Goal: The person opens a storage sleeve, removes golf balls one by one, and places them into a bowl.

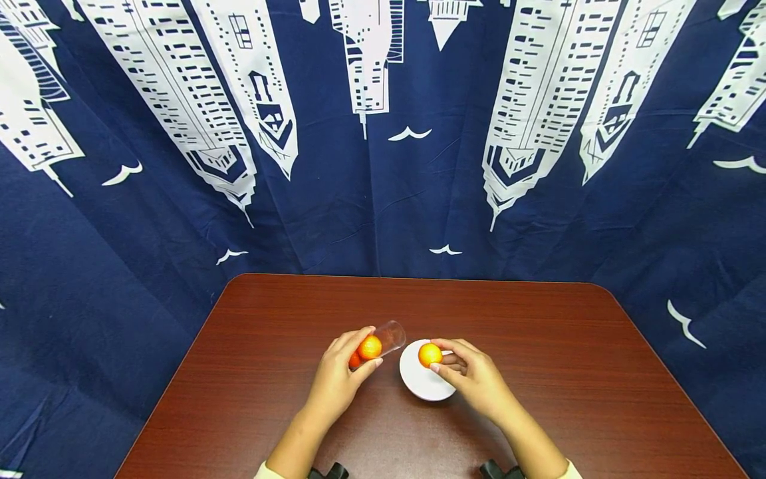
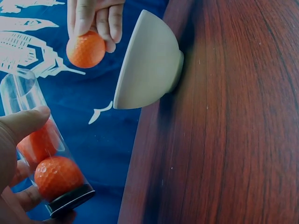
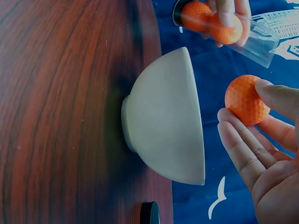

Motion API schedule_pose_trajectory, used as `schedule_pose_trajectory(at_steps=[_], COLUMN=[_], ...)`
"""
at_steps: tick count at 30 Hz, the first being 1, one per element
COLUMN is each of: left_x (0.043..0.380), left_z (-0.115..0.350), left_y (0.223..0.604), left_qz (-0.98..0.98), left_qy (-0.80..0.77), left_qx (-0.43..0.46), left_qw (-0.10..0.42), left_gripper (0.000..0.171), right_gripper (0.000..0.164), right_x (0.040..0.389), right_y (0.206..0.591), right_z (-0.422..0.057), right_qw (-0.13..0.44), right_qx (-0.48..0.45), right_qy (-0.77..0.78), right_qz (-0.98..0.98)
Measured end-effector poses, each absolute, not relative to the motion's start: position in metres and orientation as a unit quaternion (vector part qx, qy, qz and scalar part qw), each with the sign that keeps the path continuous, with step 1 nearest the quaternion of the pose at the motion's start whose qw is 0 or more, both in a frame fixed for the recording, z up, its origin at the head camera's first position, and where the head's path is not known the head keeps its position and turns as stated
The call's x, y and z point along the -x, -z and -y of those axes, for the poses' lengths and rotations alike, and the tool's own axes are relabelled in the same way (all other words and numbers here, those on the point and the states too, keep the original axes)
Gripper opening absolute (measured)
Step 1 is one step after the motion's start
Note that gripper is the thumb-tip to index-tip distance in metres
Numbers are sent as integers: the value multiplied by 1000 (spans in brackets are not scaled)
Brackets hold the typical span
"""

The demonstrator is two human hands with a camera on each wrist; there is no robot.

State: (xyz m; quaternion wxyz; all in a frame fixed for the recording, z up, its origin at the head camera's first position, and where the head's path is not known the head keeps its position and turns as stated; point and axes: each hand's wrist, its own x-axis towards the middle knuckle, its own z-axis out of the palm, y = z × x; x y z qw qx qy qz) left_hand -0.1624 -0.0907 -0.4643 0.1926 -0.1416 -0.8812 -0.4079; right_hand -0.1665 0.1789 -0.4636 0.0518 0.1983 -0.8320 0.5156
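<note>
My left hand (image 1: 338, 372) grips a clear plastic tube (image 2: 23, 91), tilted with its open mouth toward the bowl. Inside the tube, two orange golf balls (image 2: 57, 178) sit at the end closed by a black cap (image 2: 72, 199). Between thumb and fingers, my right hand (image 1: 475, 379) pinches another orange golf ball (image 3: 246, 99). That ball is above the rim of a white bowl (image 1: 426, 386), which stands upright on the table. The bowl's inside is partly covered by the ball and hand in the head view.
A loose black cap (image 3: 150, 213) lies on the table beside the bowl, hidden in the head view. The brown wooden table (image 1: 299, 306) has its far edge against a blue curtain (image 1: 335, 199) with white printed buildings.
</note>
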Motion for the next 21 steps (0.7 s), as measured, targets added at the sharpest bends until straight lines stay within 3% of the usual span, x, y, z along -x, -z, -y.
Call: schedule_pose_trajectory(at_steps=[21], left_x=[164], left_z=[92], left_y=[465], left_qz=[872], left_qy=[430], left_qx=[127], left_qw=[195], left_gripper=[56], right_gripper=[40], right_x=[171], right_y=[469], right_z=[-171], right_qw=[87], right_qx=[-258], right_qy=[-343], right_qz=[899])
